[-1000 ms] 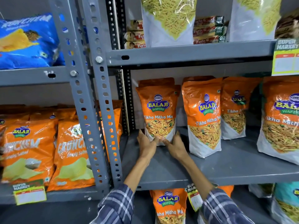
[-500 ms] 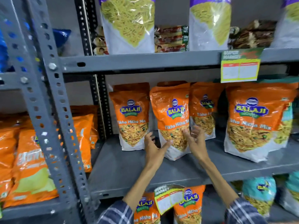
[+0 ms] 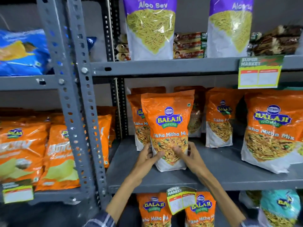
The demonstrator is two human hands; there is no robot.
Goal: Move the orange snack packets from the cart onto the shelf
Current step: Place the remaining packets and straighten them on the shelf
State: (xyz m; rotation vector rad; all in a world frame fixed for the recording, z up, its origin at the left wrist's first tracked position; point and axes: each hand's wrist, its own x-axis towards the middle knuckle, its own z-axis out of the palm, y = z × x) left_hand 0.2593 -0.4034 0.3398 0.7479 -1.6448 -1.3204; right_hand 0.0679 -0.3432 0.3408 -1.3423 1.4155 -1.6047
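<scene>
- Left hand [image 3: 146, 157] and right hand [image 3: 188, 155] grip the orange packet's [image 3: 167, 126] lower corners.
- It stands upright on the grey shelf [image 3: 213, 171], another packet [image 3: 136, 122] at its 10 o'clock.

Plaid sleeves [image 3: 100, 218] — blue, white — rolled up.

Bare grey shelf [image 3: 211, 167] is lying open in front of the upright Tikha Mitha Mix packet [image 3: 167, 128] and to its right, up to the large packet [image 3: 272, 136] standing at the right edge. Behind that gap a smaller packet [image 3: 218, 118] is blocking the back. A second packet [image 3: 136, 122] is standing just behind the front one on its left, and beyond it the perforated steel upright [image 3: 78, 102] is closing off the side. The upper shelf [image 3: 164, 66] and its hanging price tag [image 3: 259, 72] are limiting headroom
</scene>
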